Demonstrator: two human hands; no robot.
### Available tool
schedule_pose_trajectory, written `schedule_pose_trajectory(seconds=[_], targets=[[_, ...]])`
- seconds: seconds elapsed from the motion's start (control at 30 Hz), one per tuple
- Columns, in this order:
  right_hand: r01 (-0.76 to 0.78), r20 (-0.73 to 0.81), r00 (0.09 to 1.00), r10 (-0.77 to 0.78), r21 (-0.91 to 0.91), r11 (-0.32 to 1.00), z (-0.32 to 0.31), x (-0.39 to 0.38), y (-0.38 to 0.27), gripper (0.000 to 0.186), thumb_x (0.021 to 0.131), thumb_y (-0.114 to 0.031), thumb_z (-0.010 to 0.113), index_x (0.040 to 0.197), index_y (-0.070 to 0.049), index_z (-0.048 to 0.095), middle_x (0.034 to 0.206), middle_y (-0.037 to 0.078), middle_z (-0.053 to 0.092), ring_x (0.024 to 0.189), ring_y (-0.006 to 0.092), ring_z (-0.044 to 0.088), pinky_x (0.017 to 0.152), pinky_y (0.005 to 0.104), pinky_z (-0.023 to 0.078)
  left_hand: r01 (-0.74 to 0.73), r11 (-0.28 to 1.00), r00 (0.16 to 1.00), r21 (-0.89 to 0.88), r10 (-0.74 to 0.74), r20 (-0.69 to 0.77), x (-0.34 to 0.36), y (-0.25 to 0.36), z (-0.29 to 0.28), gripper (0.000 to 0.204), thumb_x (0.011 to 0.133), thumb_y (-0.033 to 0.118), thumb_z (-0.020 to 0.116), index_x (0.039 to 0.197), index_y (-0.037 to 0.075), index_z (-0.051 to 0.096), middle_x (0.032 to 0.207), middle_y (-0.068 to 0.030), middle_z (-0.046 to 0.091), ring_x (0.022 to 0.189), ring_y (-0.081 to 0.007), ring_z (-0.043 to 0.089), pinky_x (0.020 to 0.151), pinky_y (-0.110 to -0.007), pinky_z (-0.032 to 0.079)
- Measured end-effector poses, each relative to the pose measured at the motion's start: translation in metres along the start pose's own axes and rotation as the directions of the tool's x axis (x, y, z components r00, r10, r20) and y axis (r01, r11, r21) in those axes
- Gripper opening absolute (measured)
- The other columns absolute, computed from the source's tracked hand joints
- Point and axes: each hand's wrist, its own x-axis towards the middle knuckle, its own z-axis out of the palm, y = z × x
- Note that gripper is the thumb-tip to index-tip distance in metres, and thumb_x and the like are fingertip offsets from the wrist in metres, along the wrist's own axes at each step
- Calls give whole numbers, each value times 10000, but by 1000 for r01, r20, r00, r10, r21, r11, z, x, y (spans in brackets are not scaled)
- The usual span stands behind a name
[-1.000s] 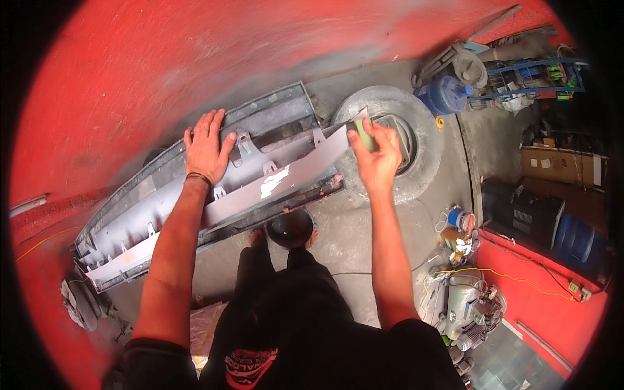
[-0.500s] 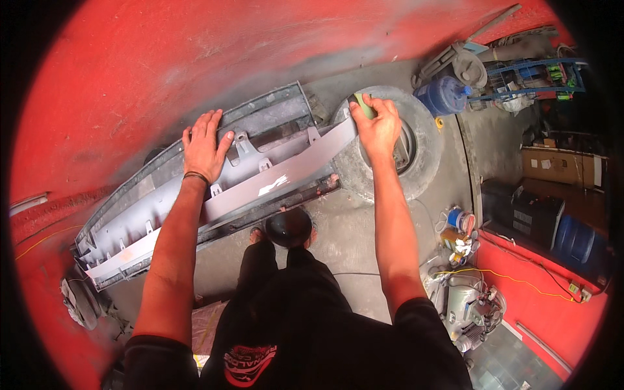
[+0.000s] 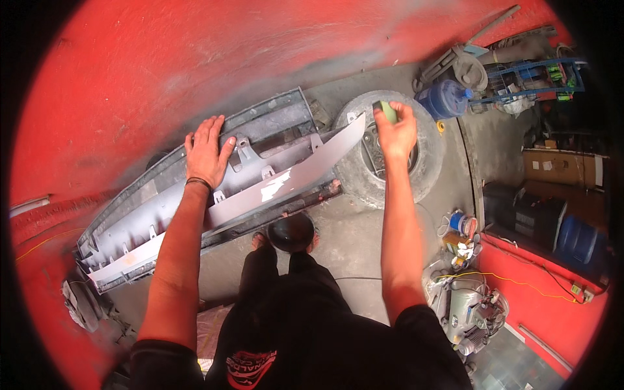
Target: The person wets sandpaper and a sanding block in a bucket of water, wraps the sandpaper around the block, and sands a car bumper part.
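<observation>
A long, curved car trim panel (image 3: 244,199) in pale grey primer lies slantwise before me, with mounting tabs along its inner side and a bare white patch on its face. Beneath it is a larger dark grey, dusty frame-like part (image 3: 286,104). My left hand (image 3: 207,153) presses flat on the panel and frame, fingers spread. At the panel's right tip, my right hand (image 3: 396,133) grips a green and black sanding block (image 3: 388,112); a small gap shows between block and tip. The panel's left middle is partly hidden by my left forearm.
A dusty tyre (image 3: 422,175) lies on the floor under the right end. Between my feet is a black bowl (image 3: 290,232). Behind stands a red wall (image 3: 195,52). To the right are a blue water jug (image 3: 442,99), cans (image 3: 463,222) and a compressor-like machine (image 3: 471,309).
My right hand has moved right with the sanding block, off the panel's tip, which is now uncovered. My left hand stays at the same place on the panel.
</observation>
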Motion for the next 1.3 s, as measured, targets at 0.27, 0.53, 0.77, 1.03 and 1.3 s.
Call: schedule_pose_trajectory(seconds=[0.27, 0.53, 0.77, 1.03, 1.3], targets=[[-28, -80, 997, 21, -83, 996, -3, -36, -26, 401, 765, -312, 971, 1071, -102, 818, 1055, 174, 684, 1012, 386, 706, 922, 507, 556, -16, 1000, 1000, 0, 16, 1, -2, 7, 0, 672, 1144, 516, 540, 1705, 156, 456, 1718, -132, 496, 1623, -306, 405, 1335, -578, 231], [65, -10, 998, -65, 4, 998, -7, -48, -28, 346, 784, -288, 960, 1027, -72, 841, 965, 160, 657, 968, 359, 679, 900, 482, 544, 11, 1000, 1000, -3, -11, 17, 0, 4, -6, 676, 1145, 515, 535, 1709, 153, 451, 1726, -131, 486, 1634, -308, 393, 1340, -584, 220], [192, 29, 980, -198, 131, 973, -10, -87, -57, 308, 782, -240, 951, 1027, -84, 847, 962, 130, 659, 980, 338, 680, 900, 460, 548, 14, 1000, 1000, 11, -14, 16, -2, 0, -3, 672, 1151, 524, 524, 1715, 167, 442, 1735, -123, 478, 1638, -308, 385, 1339, -593, 215], [130, 74, 987, -140, 122, 984, -8, -62, -37, 315, 827, -274, 963, 1049, -86, 843, 998, 144, 694, 927, 296, 715, 864, 428, 590, 29, 1000, 999, -6, -29, 17, -1, 2, 1, 681, 1142, 540, 534, 1710, 174, 446, 1730, -120, 482, 1639, -308, 385, 1339, -591, 214], [104, 45, 994, -103, -25, 994, -7, -22, -17, 374, 857, -335, 955, 1097, -72, 841, 1014, 153, 692, 955, 319, 711, 875, 444, 588, 9, 999, 1000, -37, -8, 24, 2, 11, -2, 656, 1141, 474, 562, 1707, 163, 451, 1728, -126, 485, 1632, -308, 397, 1348, -574, 216]])
